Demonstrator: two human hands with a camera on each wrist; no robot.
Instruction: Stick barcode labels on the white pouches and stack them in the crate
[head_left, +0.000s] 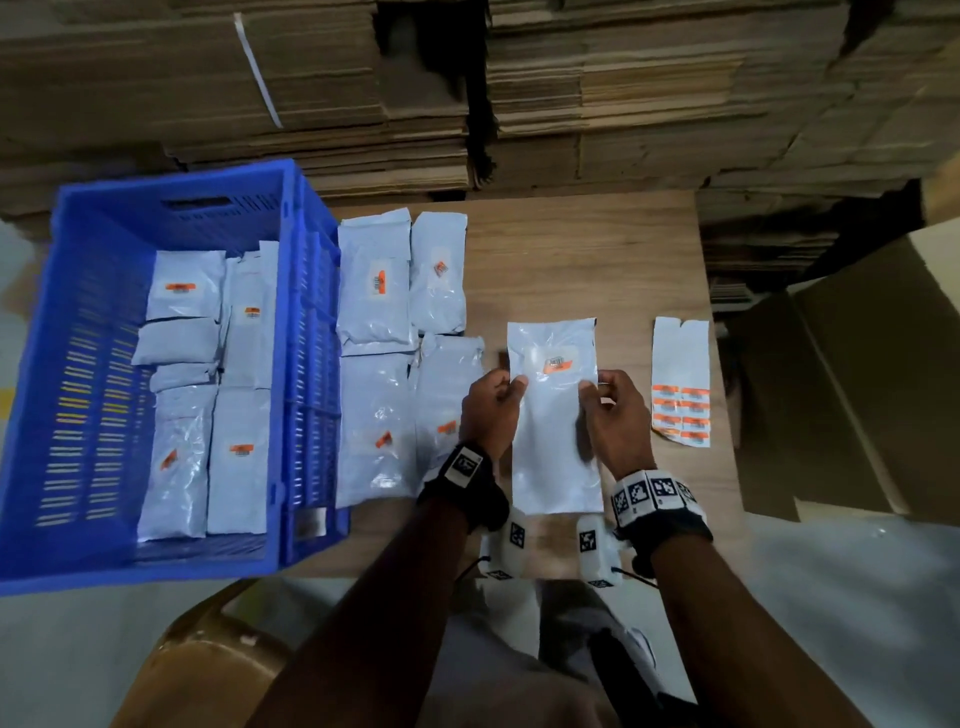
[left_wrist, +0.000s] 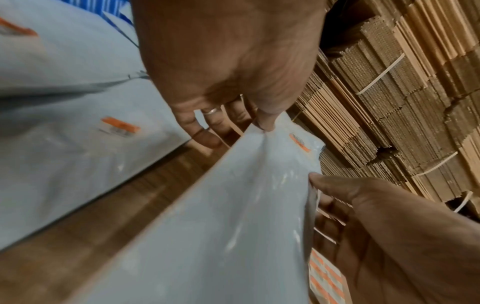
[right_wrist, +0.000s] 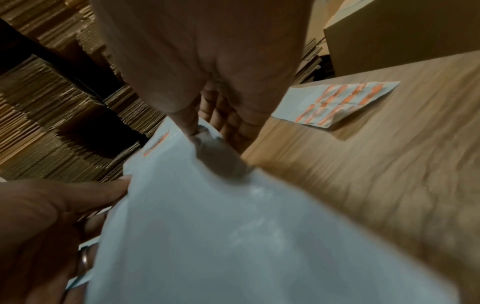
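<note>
Fingers (head_left: 519, 382) of both hands pinch labelled pouch (head_left: 553, 415); blue crate (head_left: 104, 364) holds stacked labelled pouches (head_left: 239, 457).

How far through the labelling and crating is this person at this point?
Done: several labelled pouches lie in the blue crate. In hand: both hands, left hand and right hand, pinch a labelled pouch. Left: four labelled table pouches need crating; the label sheet still carries stickers.

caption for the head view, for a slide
Both hands hold a labelled pouch beside the blue crate.
</note>
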